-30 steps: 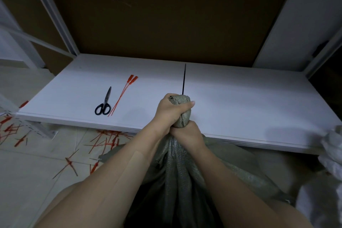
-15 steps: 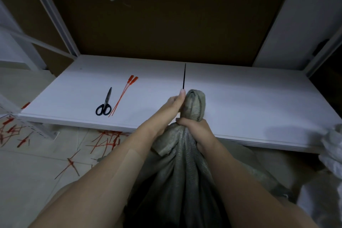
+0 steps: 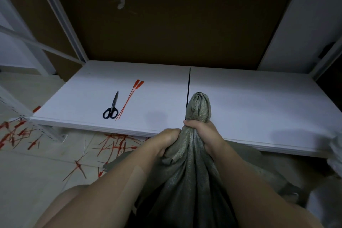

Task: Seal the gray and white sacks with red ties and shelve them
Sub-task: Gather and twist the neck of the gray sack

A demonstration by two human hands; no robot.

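Gray sack (image 3: 185, 187), neck partly hidden by left hand (image 3: 166, 139) and right hand (image 3: 204, 131).

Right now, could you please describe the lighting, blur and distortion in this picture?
Head view: dim overall, back panel nearly black, white shelf brightest, with soft shadows on it. Head view: the wide lens splays the frame posts outward; gray sack fairly sharp, white sack at the right edge blurred.
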